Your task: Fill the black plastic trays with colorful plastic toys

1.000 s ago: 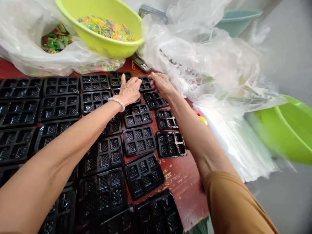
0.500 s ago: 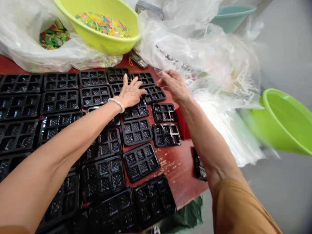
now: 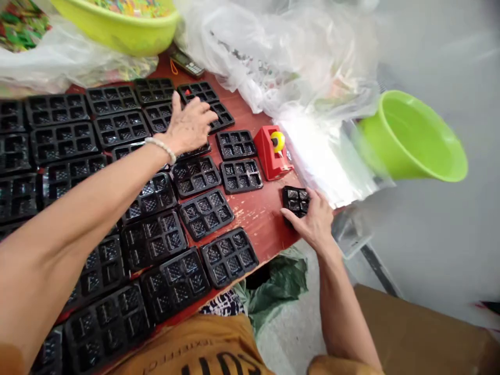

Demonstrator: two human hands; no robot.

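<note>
On red table [image 3: 269, 224], left and middle, rows of black trays [image 3: 229, 258]. At far ones, left hand [image 3: 189, 125], fingers spread, hold impossible to tell. At right edge, gripped by right hand [image 3: 318, 221], another black tray [image 3: 297, 196]. Slightly farther, red tape dispenser [image 3: 269, 151].

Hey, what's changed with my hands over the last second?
Your right hand left its place beside the translucent plastic bag, came back toward you and took hold of a black rectangular plastic tray near the right edge of the red table. Your left hand stayed over the far black six-compartment plastic trays.
</note>
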